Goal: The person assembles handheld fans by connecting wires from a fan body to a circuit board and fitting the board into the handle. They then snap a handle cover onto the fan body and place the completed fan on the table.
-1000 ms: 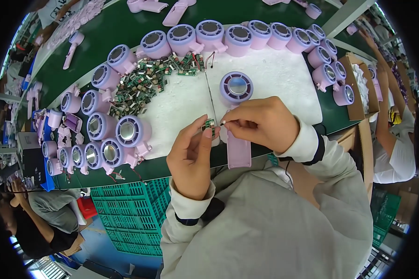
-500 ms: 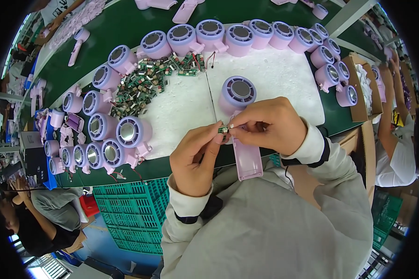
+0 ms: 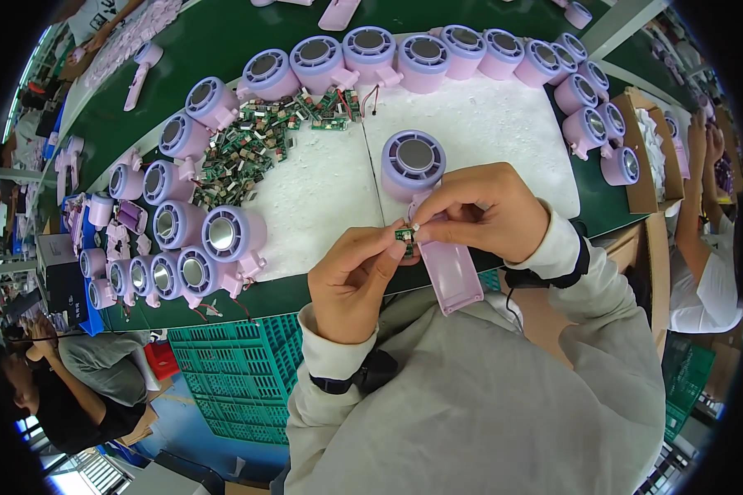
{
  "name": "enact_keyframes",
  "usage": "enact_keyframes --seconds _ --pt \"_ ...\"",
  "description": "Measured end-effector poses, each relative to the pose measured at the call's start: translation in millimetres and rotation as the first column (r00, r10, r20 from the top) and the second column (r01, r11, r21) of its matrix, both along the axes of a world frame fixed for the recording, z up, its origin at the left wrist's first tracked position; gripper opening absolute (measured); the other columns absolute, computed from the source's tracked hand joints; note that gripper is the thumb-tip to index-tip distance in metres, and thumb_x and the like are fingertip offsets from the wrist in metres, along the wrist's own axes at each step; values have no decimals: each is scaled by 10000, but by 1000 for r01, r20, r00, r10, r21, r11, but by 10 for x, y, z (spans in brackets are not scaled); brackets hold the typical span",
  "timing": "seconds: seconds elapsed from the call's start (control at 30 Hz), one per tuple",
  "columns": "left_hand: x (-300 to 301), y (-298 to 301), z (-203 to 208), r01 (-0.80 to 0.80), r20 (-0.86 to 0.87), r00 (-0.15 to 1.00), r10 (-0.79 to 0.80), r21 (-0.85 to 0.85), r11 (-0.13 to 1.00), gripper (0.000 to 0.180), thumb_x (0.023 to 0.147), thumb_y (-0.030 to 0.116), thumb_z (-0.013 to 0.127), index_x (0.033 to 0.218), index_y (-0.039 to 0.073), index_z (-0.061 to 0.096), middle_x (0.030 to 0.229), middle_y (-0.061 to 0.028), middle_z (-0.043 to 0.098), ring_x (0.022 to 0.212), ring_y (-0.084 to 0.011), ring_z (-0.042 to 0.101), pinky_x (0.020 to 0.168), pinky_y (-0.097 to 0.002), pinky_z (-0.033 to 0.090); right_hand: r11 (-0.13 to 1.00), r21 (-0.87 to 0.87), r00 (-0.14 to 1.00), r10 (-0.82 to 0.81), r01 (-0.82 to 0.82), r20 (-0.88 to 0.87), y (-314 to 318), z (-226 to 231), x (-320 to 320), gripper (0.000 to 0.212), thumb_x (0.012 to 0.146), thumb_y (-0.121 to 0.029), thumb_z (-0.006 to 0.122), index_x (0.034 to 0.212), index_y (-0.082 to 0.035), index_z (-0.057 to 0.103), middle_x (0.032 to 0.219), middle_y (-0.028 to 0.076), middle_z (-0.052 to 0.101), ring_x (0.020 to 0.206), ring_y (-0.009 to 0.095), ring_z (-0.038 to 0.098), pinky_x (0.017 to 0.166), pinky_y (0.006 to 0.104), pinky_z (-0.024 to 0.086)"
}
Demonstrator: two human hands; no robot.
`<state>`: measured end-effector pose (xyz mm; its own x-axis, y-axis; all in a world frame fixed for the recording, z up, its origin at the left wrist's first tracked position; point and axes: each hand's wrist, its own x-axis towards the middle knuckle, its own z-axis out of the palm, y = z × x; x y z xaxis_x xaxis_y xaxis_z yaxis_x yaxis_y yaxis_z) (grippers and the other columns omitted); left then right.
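Between its thumb and fingertips my left hand (image 3: 351,276) pinches a small green circuit board (image 3: 404,236). My right hand (image 3: 491,216) is closed on a tiny white connector (image 3: 415,227) right at the board's edge; whether the two are joined cannot be made out. Under my hands lies a handheld fan with a round lilac-rimmed head (image 3: 414,161) and an open, hollow pink handle (image 3: 451,276). The handle's end sticks out past the table's near edge, and my right fingers cover its upper part.
A heap of circuit boards (image 3: 248,148) lies on the white foam sheet (image 3: 305,198). Several fan heads (image 3: 315,54) ring the sheet on the left, far side and right. A cardboard box (image 3: 648,157) stands at the right, green crates (image 3: 231,371) below the table. Co-workers sit at both sides.
Both hands have shifted slightly right, still pinching, and the board's face now shows more. The handle's near end has swung a little to the right.
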<state>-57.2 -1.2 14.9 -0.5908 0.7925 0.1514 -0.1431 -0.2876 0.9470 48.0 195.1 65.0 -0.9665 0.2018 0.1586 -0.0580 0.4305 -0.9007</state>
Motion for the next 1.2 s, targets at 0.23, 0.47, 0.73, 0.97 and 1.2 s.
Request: enact_keyframes --seconds 0.23,0.47,0.73,0.97,1.2 --pt "86 46 -7 -104 20 994 104 -15 994 263 985 -53 605 1237 -15 669 1206 -177 666 1052 -249 697 907 -375 621 997 -55 998 -59 58 -19 -84 -15 7 198 846 -56 801 1037 -108 804 708 37 628 591 118 516 550 284 380" --pt "80 28 -10 -86 43 995 87 -9 996 258 991 -46 601 1238 -17 668 1234 -183 663 1102 -243 681 918 -379 618 998 -62 998 -23 20 -58 -94 -29 -4 228 865 -52 778 1078 -130 805 731 43 632 626 134 520 574 288 390" --pt "82 37 0 -87 62 994 90 -48 995 263 991 -49 599 1247 -27 656 1241 -181 662 1102 -244 683 926 -385 619 999 30 997 41 -39 -59 -69 -37 -18 186 867 -62 779 1044 -117 794 764 26 636 600 116 491 558 279 376" --pt "97 44 -6 -102 39 994 105 -68 992 263 992 -57 591 1248 -37 647 1228 -173 662 1091 -240 687 931 -380 616 995 -69 989 81 -72 128 41 112 31 130 869 -66 770 997 -79 751 733 5 611 566 89 475 532 266 365" --pt "135 55 9 -127 -26 992 126 -70 989 261 992 -50 597 1248 -40 645 1211 -163 661 1079 -234 690 934 -360 607 993 116 998 29 -35 52 -21 57 34 149 850 -70 773 996 -63 742 752 22 610 578 111 500 520 269 377"
